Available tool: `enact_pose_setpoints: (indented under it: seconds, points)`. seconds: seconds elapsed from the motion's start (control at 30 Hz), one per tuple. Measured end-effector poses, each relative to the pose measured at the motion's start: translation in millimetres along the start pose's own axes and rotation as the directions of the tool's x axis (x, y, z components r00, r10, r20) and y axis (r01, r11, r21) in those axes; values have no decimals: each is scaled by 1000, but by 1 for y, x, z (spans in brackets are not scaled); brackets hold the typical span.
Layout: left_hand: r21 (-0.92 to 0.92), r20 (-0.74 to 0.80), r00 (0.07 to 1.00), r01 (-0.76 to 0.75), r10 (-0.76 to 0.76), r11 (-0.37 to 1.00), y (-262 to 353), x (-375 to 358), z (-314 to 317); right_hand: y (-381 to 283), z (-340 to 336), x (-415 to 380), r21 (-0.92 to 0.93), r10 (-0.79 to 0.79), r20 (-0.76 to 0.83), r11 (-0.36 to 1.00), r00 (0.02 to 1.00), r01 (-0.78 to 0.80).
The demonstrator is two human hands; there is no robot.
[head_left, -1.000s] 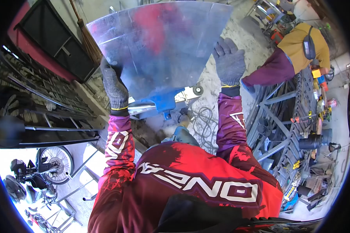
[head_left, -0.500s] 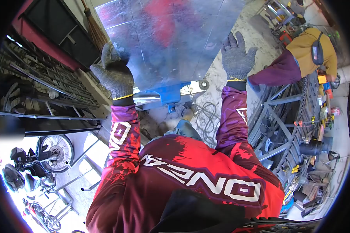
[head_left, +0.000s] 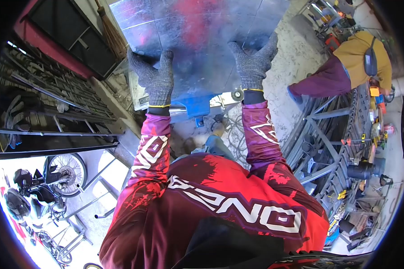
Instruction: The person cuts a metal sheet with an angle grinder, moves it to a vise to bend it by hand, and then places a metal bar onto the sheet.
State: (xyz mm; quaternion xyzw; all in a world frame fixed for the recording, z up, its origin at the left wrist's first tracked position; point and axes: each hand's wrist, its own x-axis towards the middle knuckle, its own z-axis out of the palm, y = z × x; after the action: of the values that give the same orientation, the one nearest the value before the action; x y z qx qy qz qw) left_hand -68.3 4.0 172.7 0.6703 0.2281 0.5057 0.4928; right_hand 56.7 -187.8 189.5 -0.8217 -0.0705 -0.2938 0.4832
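Observation:
A large shiny metal sheet (head_left: pixel 202 54) with a reddish reflection and thin marked lines fills the top middle of the head view. My left hand (head_left: pixel 155 78), in a grey knitted glove, is at the sheet's near left part, thumb and fingers spread apart. On the right part lies my right hand (head_left: pixel 254 65), gloved the same way, its thumb stretched to the left and its fingers pointing away from me. Both hands appear to rest against the sheet without being wrapped round it. Beneath the sheet a blue metal part (head_left: pixel 197 107) shows.
A co-worker (head_left: pixel 359 60) in a tan top bends at the upper right. Metal bars and a frame (head_left: pixel 323 148) lie on the right, beside shelves of tools. Racked metal (head_left: pixel 54 96) and a broom (head_left: pixel 107 29) are on the left. A motorcycle (head_left: pixel 49 179) stands lower left.
Both hands have moved inward, closer together, onto the sheet's near part. The right hand has gone from beside the sheet's right edge to over its surface.

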Motion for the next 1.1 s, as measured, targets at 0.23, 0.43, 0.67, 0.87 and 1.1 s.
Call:
enact_pose_setpoints:
  seconds: [0.23,0.43,0.67,0.87,1.1]
  points:
    - [8,19,1000,-17,17,1000,-13,0,-5,-1,0,0,-28,20,6,999,1000,-20]
    - [84,33,998,51,-54,995,-6,0,-10,6,2,0,47,21,21,999,1000,-22]
    - [84,20,999,28,-30,996,-10,-1,-13,21,6,2,201,-57,40,978,998,48]
    - [63,26,1000,0,-2,998,-15,-2,-12,17,2,0,100,-20,34,995,999,16]
    - [55,33,999,-15,13,998,-15,-3,-13,12,-1,-1,76,13,42,997,999,-16]
